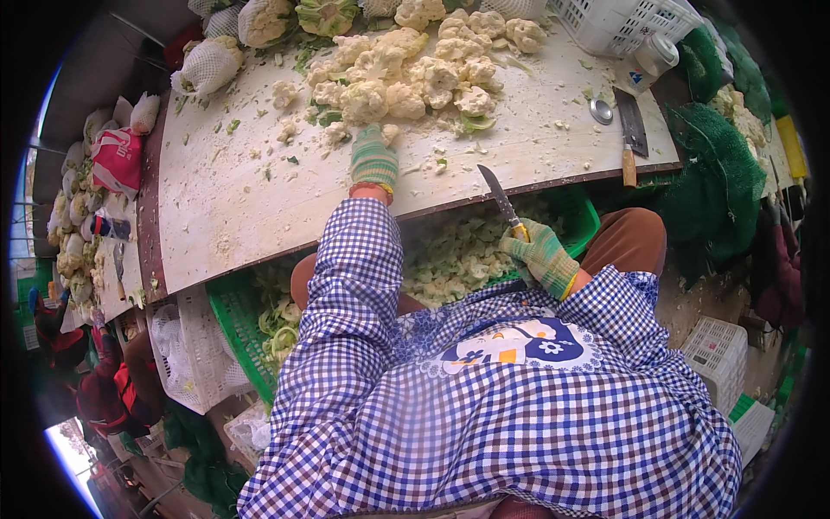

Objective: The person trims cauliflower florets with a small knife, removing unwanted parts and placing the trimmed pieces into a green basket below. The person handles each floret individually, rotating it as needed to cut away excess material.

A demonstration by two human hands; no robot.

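Note:
My left hand (374, 160), in a green and yellow striped knit glove, reaches out over the white table with its fingers stretched forward. Its fingertips meet the near edge of a heap of cauliflower pieces (405, 73); whether they touch one cannot be told. A small floret (390, 134) lies right beside them. My right hand (543, 253), gloved the same way, is closed round the yellow handle of a knife (497, 192). The blade points up and away, just off the table's near edge. Under that edge, a green crate (581, 227) of cut cauliflower pieces and leaves stands at my lap.
A cleaver (631, 125) and a round metal lid (601, 111) lie at the table's right, near a clear jar (650, 60) and a white basket (627, 24). Netted cauliflowers (210, 67) line the far left. Green netting (713, 186) hangs at right. Other people (112, 381) are at lower left.

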